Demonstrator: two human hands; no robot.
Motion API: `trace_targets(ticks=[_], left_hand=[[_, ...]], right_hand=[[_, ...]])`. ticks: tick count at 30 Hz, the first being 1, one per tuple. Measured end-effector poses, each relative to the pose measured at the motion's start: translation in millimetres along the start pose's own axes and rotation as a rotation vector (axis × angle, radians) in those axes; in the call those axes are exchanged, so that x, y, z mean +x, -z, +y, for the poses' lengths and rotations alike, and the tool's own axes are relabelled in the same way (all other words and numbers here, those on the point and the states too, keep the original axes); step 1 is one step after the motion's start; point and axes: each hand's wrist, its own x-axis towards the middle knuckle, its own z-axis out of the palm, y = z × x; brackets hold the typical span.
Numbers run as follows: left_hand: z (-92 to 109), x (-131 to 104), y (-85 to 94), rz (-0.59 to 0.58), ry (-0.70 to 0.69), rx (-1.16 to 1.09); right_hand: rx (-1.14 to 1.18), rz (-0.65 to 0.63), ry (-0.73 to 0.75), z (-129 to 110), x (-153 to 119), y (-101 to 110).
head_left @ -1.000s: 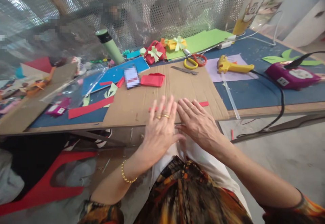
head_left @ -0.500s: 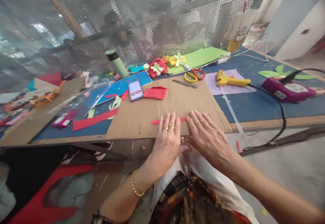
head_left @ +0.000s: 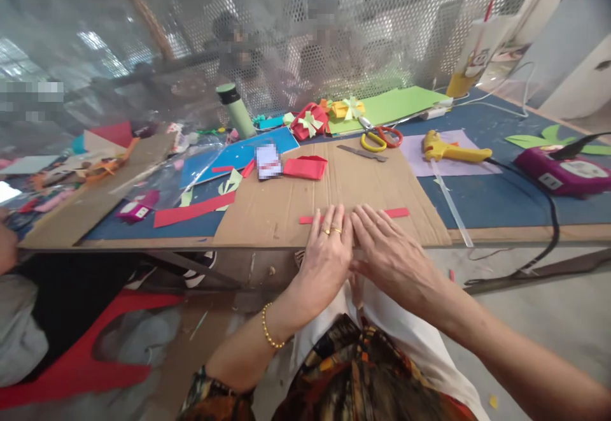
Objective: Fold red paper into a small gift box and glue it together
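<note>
A narrow red paper strip (head_left: 397, 213) lies flat across the front part of a brown cardboard sheet (head_left: 267, 217). My left hand (head_left: 329, 249) rests over the strip's middle, fingers stretched out, two rings on them. Close beside it, my right hand (head_left: 389, 249) also lies flat with extended fingers on the strip. Both ends of the strip stick out past the hands; its middle is hidden beneath them. Farther back on the cardboard are a folded red paper piece (head_left: 305, 167), a phone-like object with a blurred screen (head_left: 268, 160) and a thin grey blade (head_left: 361, 153).
Scissors (head_left: 373, 142) lie behind the blade. To the right are a yellow glue gun (head_left: 453, 149) with a clear glue stick and a purple power box (head_left: 563, 169). A green bottle (head_left: 236, 111) stands at the back. Another person's dark-clothed leg (head_left: 81, 293) shows at left.
My right hand has slid left toward my left hand, uncovering more of the strip's right end. The view has turned slightly left; another person's arm now shows at the left edge.
</note>
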Motion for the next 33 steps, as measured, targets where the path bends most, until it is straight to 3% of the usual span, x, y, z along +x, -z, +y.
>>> trace_targets(ticks=[5,10,16,19,21,24,28,33], left_hand=[[-4,-3,2.0,-0.006,0.007,-0.041],[-23,-27,2.1,0.030,0.116,-0.006],[-38,-52,24.0,-0.018,0.280,0.129],[-29,-41,29.5,0.068,0.256,0.116],[-21,-26,23.7,0.121,0.105,0.034],[-13,-6,6.0,0.098,-0.082,-0.085],[-9,3,-8.3,0.078,-0.025,-0.092],[-5,1,-3.7,0.037,0.024,-0.063]], right_hand=[[0.086,-0.049,-0.040,3,1,-8],[0.068,-0.083,-0.043,1,1,0],[0.037,-0.026,-0.084,-6,3,-9],[0.028,-0.031,-0.118,-10,5,-10],[0.028,-0.031,-0.141,-13,6,-9],[0.009,-0.024,-0.132,-13,8,-8],[-0.018,-0.040,-0.093,-9,11,-7],[0.018,-0.052,-0.098,-1,6,-2]])
